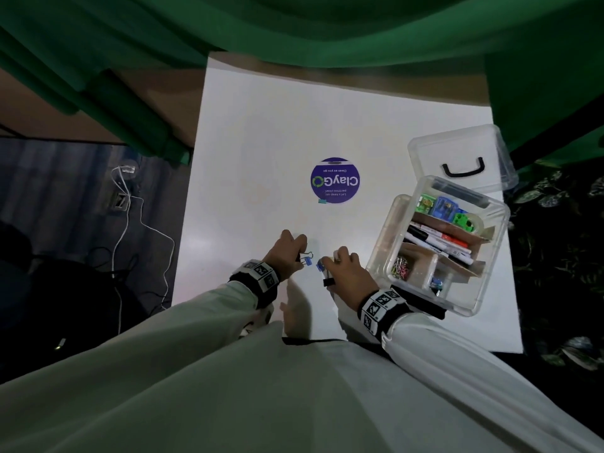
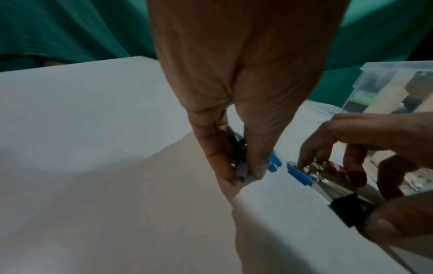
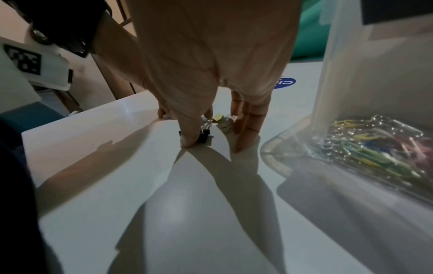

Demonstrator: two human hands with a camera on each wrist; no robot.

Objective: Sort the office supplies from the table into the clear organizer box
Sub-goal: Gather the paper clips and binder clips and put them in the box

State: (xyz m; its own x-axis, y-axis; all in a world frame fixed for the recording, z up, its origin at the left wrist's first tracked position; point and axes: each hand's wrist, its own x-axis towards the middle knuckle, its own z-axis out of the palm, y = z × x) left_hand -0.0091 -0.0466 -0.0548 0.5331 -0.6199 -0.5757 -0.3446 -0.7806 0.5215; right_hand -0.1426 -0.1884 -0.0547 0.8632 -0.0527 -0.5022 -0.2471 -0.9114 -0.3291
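Note:
Near the front of the white table [image 1: 261, 132], my left hand [image 1: 301, 254] pinches a small bunch of binder clips between thumb and fingers; a blue clip [image 1: 307, 261] sticks out of it. In the left wrist view the left hand [image 2: 243, 175] also pinches a pinkish clip [image 2: 241, 171]. Just to the right, my right hand [image 1: 330, 267] curls over more clips: a blue clip [image 2: 300, 174], a yellow clip [image 3: 217, 117], and a black clip [image 3: 203, 136] under the thumb. The clear organizer box [image 1: 483, 289] stands open at the right. A teal clip [image 1: 322, 201] lies alone farther back.
The box's clear lid [image 1: 425, 148] with a black handle lies behind it. The box holds markers, coloured paper clips [image 3: 374, 142], tape and small green and blue items. A round purple sticker [image 1: 335, 181] marks the table's middle. Green cloth hangs behind.

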